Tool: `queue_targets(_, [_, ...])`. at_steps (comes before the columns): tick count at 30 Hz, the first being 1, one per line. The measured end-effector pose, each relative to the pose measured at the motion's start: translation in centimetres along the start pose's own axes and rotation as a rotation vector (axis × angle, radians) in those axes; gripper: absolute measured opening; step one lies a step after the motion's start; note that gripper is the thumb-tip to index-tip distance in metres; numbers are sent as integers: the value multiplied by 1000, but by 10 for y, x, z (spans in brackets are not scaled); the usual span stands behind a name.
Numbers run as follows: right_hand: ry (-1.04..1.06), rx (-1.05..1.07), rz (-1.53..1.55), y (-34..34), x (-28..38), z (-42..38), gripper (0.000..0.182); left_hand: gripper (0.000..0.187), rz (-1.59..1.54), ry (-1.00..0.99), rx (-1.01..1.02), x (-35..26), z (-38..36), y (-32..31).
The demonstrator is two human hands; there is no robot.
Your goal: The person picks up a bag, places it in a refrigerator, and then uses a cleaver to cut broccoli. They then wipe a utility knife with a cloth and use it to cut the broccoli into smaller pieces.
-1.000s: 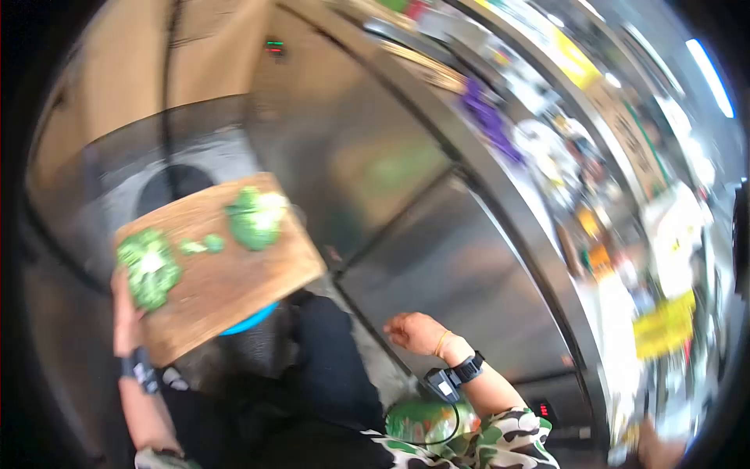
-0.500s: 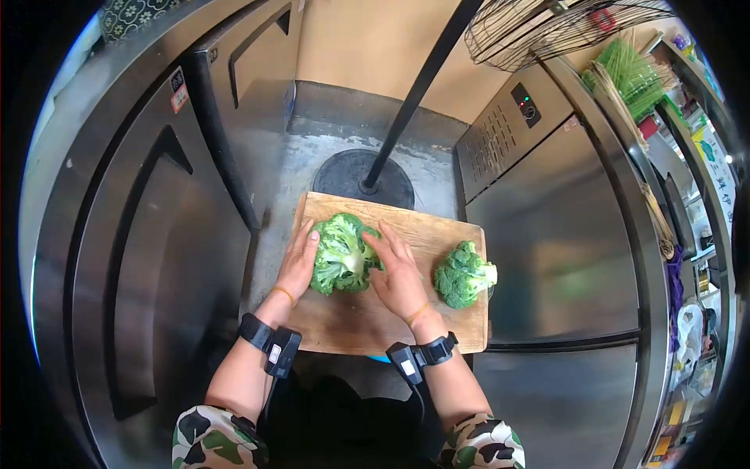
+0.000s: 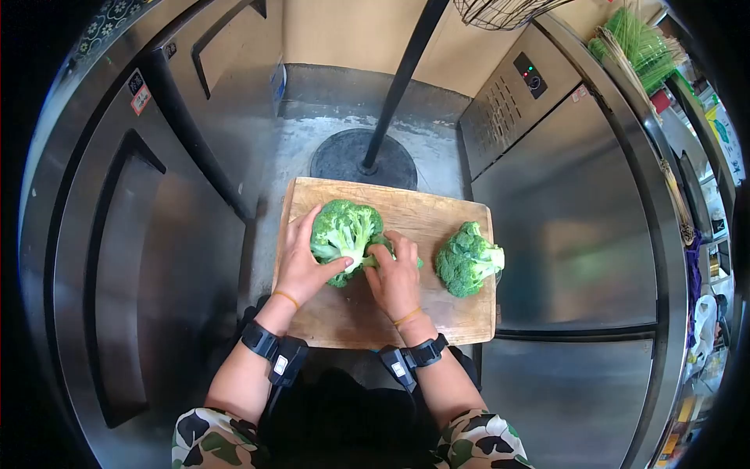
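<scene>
A head of broccoli (image 3: 344, 226) lies on the wooden cutting board (image 3: 367, 322), its pale cut stem and branches facing up. My left hand (image 3: 301, 262) is wrapped round its left side, with the thumb pressed on the stem. At the right side of the same head, my right hand (image 3: 397, 275) has its fingers curled round a floret by the stem; the fingertips are partly hidden. A second broccoli head (image 3: 462, 262) rests near the board's right edge, its stem pointing right. Neither hand touches that one.
Behind the board stands a black pole on a round base (image 3: 328, 160). Steel cabinet doors (image 3: 195, 258) rise on the left, and a steel refrigerator (image 3: 574, 250) on the right. A wire basket (image 3: 504, 12) hangs at the top; green stalks (image 3: 637, 47) lie upper right.
My left thumb has moved in onto the stem. My right fingers, spread over the head before, are now curled round a floret at its right side. The view has shifted slightly.
</scene>
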State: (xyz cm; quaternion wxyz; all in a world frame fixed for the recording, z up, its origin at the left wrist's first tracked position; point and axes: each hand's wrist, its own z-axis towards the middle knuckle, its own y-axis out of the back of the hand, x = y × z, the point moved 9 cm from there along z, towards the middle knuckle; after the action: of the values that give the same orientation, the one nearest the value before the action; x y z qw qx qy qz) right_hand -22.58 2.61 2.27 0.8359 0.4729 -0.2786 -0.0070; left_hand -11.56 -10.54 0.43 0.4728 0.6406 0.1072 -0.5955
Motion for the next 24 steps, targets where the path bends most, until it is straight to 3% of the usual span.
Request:
queue_targets(10, [-144, 245, -121, 7, -8, -12, 26, 91, 279, -150, -108, -43, -12, -14])
queue_targets(16, [-117, 198, -62, 11, -6, -20, 25, 89, 307, -203, -77, -56, -18, -19])
queue_targets(19, [-407, 358, 542, -30, -52, -45, 25, 89, 240, -188, -42, -55, -18, -19])
queue_targets(22, [-668, 561, 1347, -34, -10, -60, 16, 88, 267, -167, -96, -48, -16, -10])
queue_targets(24, [-235, 609, 1031, -4, 42, -52, 19, 86, 378, -127, -224, -38, -6, 4])
